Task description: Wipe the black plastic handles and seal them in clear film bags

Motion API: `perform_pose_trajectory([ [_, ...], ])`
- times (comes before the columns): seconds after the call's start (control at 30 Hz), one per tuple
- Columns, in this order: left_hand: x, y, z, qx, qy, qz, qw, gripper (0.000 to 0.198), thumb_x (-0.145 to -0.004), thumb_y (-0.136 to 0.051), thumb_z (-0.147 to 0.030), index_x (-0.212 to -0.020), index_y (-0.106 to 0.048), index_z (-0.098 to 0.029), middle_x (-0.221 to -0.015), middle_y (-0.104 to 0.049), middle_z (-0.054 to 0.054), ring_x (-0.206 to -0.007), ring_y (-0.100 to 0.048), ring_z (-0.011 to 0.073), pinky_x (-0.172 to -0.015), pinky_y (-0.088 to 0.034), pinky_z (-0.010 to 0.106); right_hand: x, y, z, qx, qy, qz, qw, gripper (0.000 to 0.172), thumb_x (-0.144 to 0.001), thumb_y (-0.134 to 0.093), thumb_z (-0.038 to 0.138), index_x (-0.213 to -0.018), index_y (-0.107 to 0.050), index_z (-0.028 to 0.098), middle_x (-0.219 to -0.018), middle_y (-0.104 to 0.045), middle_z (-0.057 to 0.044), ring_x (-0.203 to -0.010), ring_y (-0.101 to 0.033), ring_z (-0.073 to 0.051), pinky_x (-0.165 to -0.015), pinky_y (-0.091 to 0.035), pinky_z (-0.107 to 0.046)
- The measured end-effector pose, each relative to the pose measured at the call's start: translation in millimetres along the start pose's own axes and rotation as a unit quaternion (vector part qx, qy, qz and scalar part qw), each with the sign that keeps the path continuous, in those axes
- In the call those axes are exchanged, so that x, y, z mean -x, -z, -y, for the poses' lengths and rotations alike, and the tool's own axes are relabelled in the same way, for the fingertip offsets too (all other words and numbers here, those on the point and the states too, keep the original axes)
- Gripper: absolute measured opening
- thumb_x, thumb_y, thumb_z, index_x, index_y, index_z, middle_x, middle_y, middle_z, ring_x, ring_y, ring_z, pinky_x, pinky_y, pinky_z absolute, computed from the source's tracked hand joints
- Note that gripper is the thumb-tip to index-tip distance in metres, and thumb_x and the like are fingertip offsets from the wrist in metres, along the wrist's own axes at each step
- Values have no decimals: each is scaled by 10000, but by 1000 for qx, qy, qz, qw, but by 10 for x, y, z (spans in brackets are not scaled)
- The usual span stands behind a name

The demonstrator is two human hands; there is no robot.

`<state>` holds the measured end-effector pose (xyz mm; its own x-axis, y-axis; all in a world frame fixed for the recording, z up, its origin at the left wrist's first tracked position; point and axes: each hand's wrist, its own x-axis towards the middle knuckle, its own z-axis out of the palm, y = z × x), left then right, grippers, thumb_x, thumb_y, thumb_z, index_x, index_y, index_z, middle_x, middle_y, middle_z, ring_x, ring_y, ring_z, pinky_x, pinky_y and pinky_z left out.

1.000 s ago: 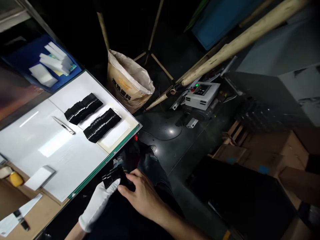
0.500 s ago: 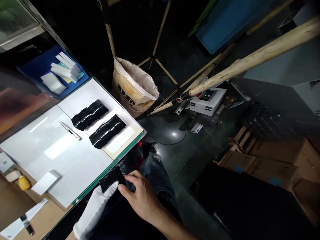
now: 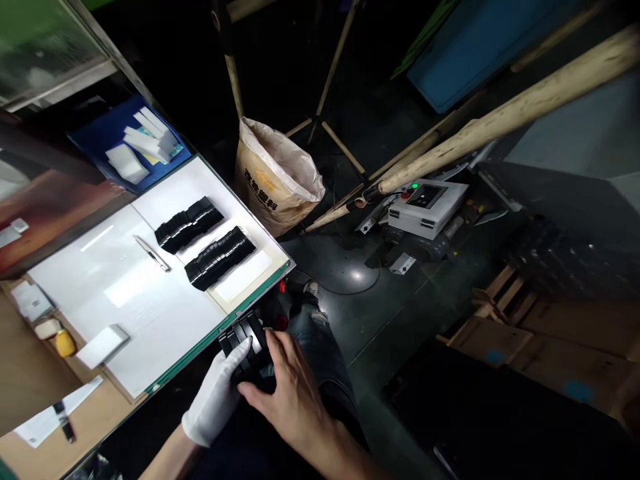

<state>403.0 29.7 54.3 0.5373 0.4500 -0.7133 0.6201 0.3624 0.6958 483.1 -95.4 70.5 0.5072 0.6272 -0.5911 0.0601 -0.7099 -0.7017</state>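
My left hand [image 3: 215,400], in a white glove, and my bare right hand [image 3: 285,393] together hold a curved stack of black glossy segments [image 3: 245,343] above my lap. The fingers of my right hand wrap its near side, and the gloved fingers press the other side. Beyond the board's green edge [image 3: 220,340], two similar black rows lie on the white sheet: one row [image 3: 189,225] and another [image 3: 220,258]. A slim metal blade tool [image 3: 151,253] lies to their left. My jeans-clad leg [image 3: 310,340] is under the hands.
A blue tray [image 3: 95,133] with white foam blocks stands behind the board. A yellow bottle [image 3: 65,343] sits on the tan bench [image 3: 45,407] at left. On the floor are a paper sack [image 3: 275,180], a white control box [image 3: 427,207], wooden poles [image 3: 500,120] and cardboard boxes [image 3: 575,340].
The black stack now turns more upright between both hands, showing its segmented edges. My gloved hand has moved up against it. The whole view has shifted slightly as my head moved.
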Motion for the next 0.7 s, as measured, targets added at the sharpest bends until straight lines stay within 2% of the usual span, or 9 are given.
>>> perform_pose_trajectory([
  [0.1, 26, 303, -2, 29, 18, 9, 999, 378, -913, -543, -482, -1059, -748, -199, -1116, -774, 78, -1150, -682, 307, -1041, -544, 484, -7, -333, 162, 23, 2, -2, 1000, 901, -734, -821, 333, -1501, -391, 137, -1440, -482, -163, -1361, -434, -335, -1179, -372, -501],
  [0.2, 88, 684, 74, 94, 35, 15, 995, 317, -816, -668, -472, -957, -761, -204, -1131, -772, 76, -1201, -653, 323, -1091, -500, 488, -6, -690, 335, 63, 12, 1, 998, 976, -704, -847, 391, -1513, -369, 127, -1454, -474, -173, -1373, -426, -348, -1180, -375, -521],
  [0.3, 228, 1022, 181, 184, 62, -25, 981, 290, -699, -788, -420, -894, -773, -206, -1130, -775, 70, -1235, -629, 335, -1116, -475, 469, -9, -996, 517, 112, 35, 13, 993, 1015, -703, -848, 393, -1536, -333, 126, -1431, -503, -169, -1346, -462, -346, -1151, -422, -506],
  [0.37, 331, 1196, 231, 263, 91, -61, 958, 299, -669, -818, -401, -892, -781, -206, -1139, -774, 64, -1256, -614, 338, -1116, -476, 455, -18, -1175, 628, 148, 59, 23, 987, 1051, -698, -849, 388, -1553, -297, 129, -1434, -507, -175, -1329, -475, -366, -1127, -438, -534],
  [0.43, 400, 1326, 265, 330, 102, -87, 935, 319, -660, -830, -416, -893, -785, -204, -1141, -774, 60, -1259, -612, 337, -1119, -472, 446, -32, -1342, 709, 177, 95, 17, 980, 1062, -694, -848, 358, -1561, -273, 139, -1419, -523, -174, -1305, -492, -373, -1108, -448, -550],
  [0.53, 404, 1449, 352, 373, 83, -90, 920, 382, -714, -805, -449, -983, -781, -178, -1176, -761, 82, -1234, -629, 334, -1122, -462, 453, -64, -1568, 736, 203, 154, -24, 967, 1062, -709, -821, 272, -1576, -214, 186, -1397, -542, -143, -1279, -512, -338, -1091, -462, -512],
  [0.63, 329, 1509, 564, 408, 75, -83, 906, 461, -768, -780, -449, -1118, -751, -150, -1221, -739, 112, -1204, -647, 337, -1113, -464, 474, -100, -1763, 663, 222, 176, -49, 958, 1034, -759, -768, 243, -1588, -150, 215, -1447, -504, -136, -1311, -487, -329, -1098, -441, -516],
  [0.7, 280, 1536, 773, 421, 75, -86, 900, 471, -770, -791, -433, -1144, -745, -151, -1238, -730, 115, -1221, -635, 337, -1128, -447, 472, -118, -1885, 591, 232, 168, -51, 957, 966, -795, -736, 254, -1581, -176, 214, -1448, -504, -139, -1315, -486, -330, -1091, -438, -523],
])
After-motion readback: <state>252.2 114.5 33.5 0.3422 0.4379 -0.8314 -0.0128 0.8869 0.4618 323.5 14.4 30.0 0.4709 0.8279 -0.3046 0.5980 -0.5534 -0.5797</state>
